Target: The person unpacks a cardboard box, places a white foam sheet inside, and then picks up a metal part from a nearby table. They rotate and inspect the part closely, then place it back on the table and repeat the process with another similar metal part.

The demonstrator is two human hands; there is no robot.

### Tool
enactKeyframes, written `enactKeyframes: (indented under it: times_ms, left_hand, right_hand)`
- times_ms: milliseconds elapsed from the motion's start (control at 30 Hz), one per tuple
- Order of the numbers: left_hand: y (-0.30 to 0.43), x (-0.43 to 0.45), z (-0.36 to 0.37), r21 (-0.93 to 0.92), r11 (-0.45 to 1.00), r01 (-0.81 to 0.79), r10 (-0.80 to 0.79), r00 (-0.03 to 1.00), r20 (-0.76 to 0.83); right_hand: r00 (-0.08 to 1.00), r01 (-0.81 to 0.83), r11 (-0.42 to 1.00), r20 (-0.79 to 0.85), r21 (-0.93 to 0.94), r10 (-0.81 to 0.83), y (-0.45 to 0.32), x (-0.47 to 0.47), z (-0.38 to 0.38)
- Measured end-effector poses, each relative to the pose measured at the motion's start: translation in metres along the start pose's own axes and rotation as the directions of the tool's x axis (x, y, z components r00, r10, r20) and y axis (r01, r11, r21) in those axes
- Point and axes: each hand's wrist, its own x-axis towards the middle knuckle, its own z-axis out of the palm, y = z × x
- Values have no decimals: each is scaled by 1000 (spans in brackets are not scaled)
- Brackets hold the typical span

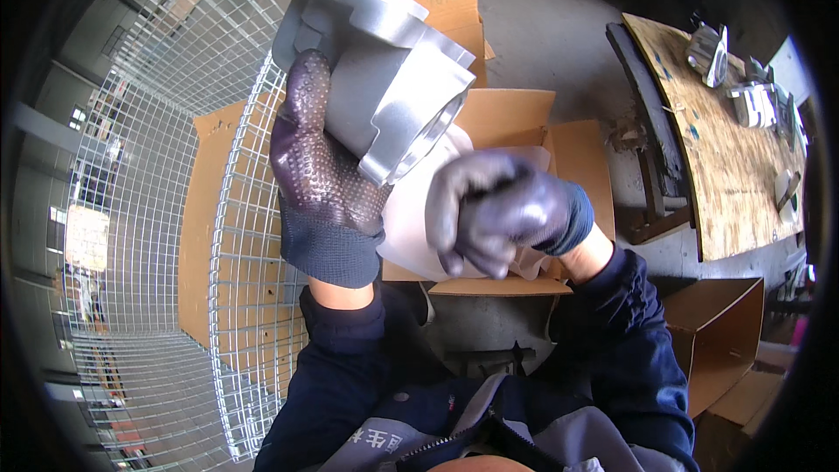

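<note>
My left hand (321, 164), in a dark dotted coated glove, grips a machined grey metal casting (367, 72) with flanges and a round bore. It is lifted and tilted, with its bored end toward my right hand. My right hand (498, 210), gloved too, is just right of the casting and apart from it. Its fingers are curled and blurred, and whether they pinch anything is unclear. Behind the hands, white translucent wrapping (409, 229) spreads over an open cardboard box (583, 157).
A wire mesh cage (229, 229) lined with cardboard stands at left. Another open carton (432, 0) lies beyond the casting. At right, a plywood-topped table (714, 144) bears metal parts (708, 56) and a tape roll (786, 196). Below it sits another cardboard box (714, 341).
</note>
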Motion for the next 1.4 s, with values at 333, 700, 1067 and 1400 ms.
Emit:
enactKeyframes:
  times_ms: [333,700,1067,1400]
  left_hand:
    - [21,1,-12,-430,895,117,-88,992,88]
    - [28,-19,-24,47,990,-134,142,952,-272]
    - [22,-7,-46,-122,972,-202,167,954,-249]
    - [32,-18,-59,-27,969,-247,219,900,-377]
  right_hand:
    - [886,-457,679,-228,-574,404,22,-2,-8]
    - [862,-479,602,-211,-639,461,26,-3,-21]
    - [828,-513,368,-334,-775,450,32,14,8]
    - [881,-377,421,-180,-825,437,54,6,3]
